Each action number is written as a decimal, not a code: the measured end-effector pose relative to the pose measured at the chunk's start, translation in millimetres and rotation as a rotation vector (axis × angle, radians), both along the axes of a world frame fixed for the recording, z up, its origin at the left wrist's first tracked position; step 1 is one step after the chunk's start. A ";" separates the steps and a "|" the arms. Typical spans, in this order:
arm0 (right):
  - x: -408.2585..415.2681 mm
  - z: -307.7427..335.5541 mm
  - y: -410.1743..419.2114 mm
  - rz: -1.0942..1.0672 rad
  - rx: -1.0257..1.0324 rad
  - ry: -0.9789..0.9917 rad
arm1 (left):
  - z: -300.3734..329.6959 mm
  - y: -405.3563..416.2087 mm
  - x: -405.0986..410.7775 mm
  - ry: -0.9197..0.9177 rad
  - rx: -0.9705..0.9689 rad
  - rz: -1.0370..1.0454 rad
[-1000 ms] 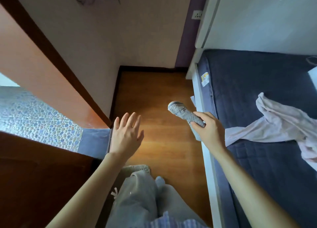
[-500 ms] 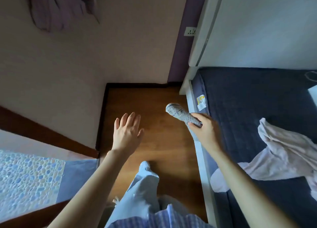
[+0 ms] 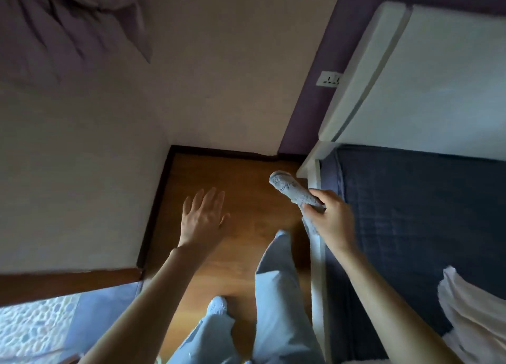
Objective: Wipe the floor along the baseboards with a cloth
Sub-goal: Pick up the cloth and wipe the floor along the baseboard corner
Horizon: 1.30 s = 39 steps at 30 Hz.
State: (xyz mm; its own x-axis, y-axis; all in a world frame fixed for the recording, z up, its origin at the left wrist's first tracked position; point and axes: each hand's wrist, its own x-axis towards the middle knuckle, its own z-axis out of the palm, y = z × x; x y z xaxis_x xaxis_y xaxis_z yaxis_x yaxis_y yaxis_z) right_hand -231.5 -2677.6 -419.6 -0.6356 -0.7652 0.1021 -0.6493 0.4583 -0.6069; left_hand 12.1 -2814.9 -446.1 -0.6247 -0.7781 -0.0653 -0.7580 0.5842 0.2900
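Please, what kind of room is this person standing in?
Most likely a bedroom at home. A bed with a dark blue quilted cover and a white frame fills the right side, beside a narrow strip of wooden floor with dark baseboards.

No text, label, brand or number can be read; the wall socket [image 3: 329, 79], upper right, shows only slots.

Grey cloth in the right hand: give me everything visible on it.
The cloth is grey-blue with a nubby, terry-like pile, bunched into a thick roll. Its rounded free end points up-left, over the wooden floor near the bed frame's corner. The right hand grips its lower end, and a short tail hangs below the fingers. It looks held clear of the floor; nothing else visibly touches it.
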 end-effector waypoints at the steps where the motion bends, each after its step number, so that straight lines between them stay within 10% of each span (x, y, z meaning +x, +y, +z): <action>1: -17.2 -8.5 -13.4 0.020 0.017 -0.010 | -5.9 -8.9 -12.5 -0.013 0.012 0.028; 15: -150.3 -154.6 -175.8 0.172 0.168 -0.098 | -135.2 -115.3 -127.5 -0.101 0.166 0.363; 39: -157.6 -593.9 -229.1 -0.009 0.310 0.149 | -532.1 -164.4 -132.5 -0.337 0.205 0.021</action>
